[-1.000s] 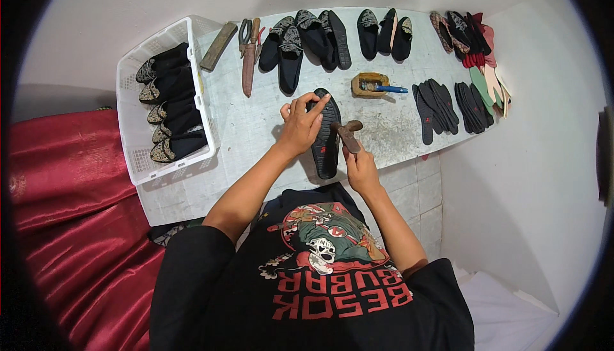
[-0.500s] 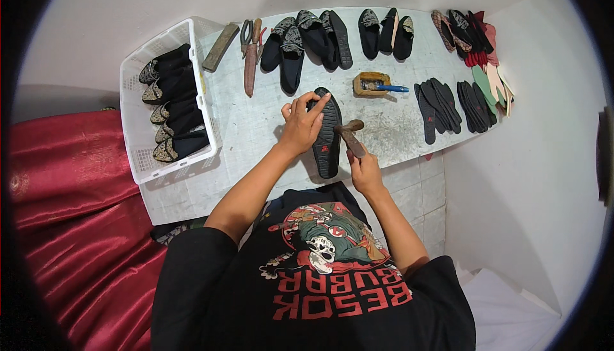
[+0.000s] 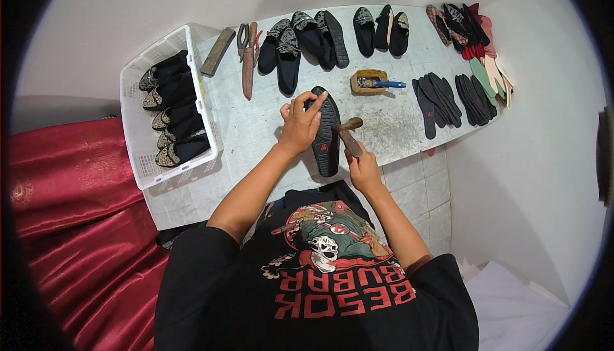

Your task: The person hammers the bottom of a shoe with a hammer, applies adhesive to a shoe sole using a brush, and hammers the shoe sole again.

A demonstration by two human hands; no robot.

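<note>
At the near edge of the table (image 3: 256, 133), a black shoe (image 3: 326, 132) lies sole up in front of us, its toe pointing away. Our left hand (image 3: 299, 124) rests on its toe end, the fingers (image 3: 307, 103) pressed together and pinching the edge of the sole. Our right hand (image 3: 363, 165) sits just beside the shoe's heel, fingers wrapped tight round the handle of a small hammer (image 3: 348, 135), whose head hangs close to the sole's right edge.

We judge this shoe to be mid-way: the sole is on and is being pressed and tapped down. Beyond it stand a wooden block with a blue-handled tool (image 3: 371, 82), several black embroidered shoes (image 3: 307, 41) in a row, pliers and a knife (image 3: 246, 54). To the right lie stacks of loose black soles (image 3: 448, 98) and coloured insoles (image 3: 489, 63), so much seems left to do. On the left, a white basket (image 3: 137, 162) holds what look like finished shoes (image 3: 171, 111).
</note>
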